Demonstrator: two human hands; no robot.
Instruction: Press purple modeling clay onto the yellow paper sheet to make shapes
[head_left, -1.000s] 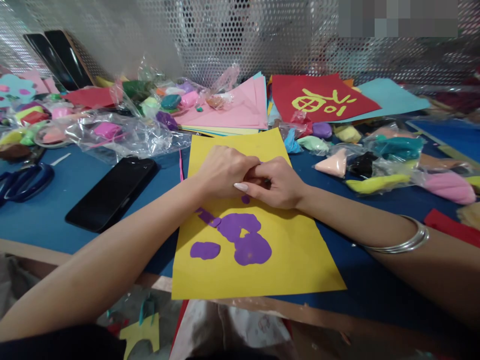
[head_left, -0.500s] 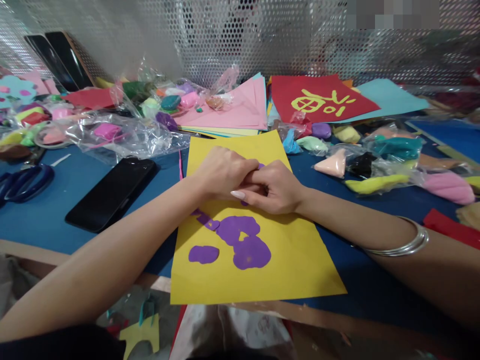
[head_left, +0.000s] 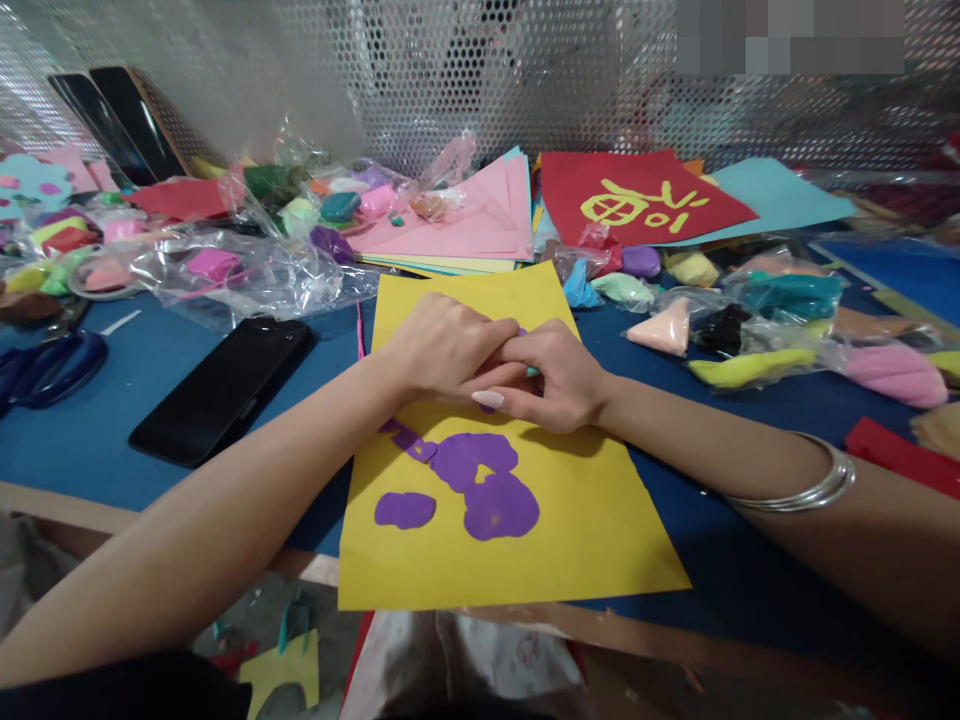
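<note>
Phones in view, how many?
3. One phone lies flat on the blue table left of the yellow sheet; two more phones lean against the mesh wall, far left.

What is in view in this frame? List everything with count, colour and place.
yellow sheet: 1, yellow, table centre, under both hands
clay shapes: several, purple, pressed flat on the yellow sheet
phone: 1, black, left of the sheet
scissors: 1, blue handles, far left
paper stack: 1, mostly pink, behind the sheet
red sheet: 1, red with yellow clay figure, back right
clay bags: many, mixed colours, right and back left
table: 1, blue
bangle: 1, silver, right wrist
left hand: fingers meeting the right's
right hand: pinching a purple bit
</note>
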